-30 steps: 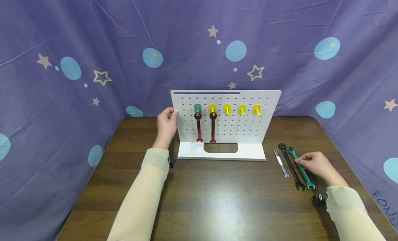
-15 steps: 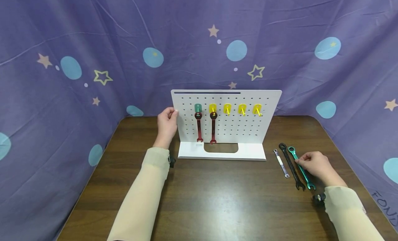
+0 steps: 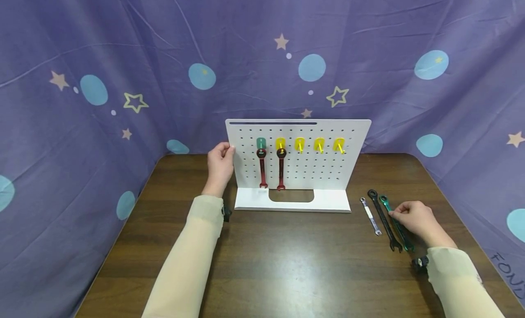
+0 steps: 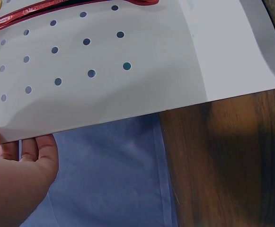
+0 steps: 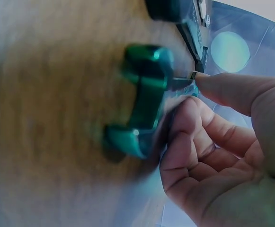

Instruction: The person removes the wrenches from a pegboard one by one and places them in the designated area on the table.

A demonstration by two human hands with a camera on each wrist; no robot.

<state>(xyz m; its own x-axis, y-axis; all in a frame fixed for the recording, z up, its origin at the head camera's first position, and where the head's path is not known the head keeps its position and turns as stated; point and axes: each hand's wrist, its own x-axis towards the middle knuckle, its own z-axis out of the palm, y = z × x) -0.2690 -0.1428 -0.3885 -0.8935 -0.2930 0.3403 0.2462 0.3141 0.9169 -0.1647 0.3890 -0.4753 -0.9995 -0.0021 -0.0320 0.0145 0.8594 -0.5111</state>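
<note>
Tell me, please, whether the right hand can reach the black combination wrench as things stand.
Probably yes: the black combination wrench lies uncovered beside the green combination wrench that the right hand pinches. The hand would likely need to release the green one first.

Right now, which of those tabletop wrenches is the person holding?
The green wrench, rightmost of the three: the right hand pinches it, while the black wrench and silver wrench lie untouched.

purple curtain | pale stars, blue ovals | brown wood-grained table
</note>
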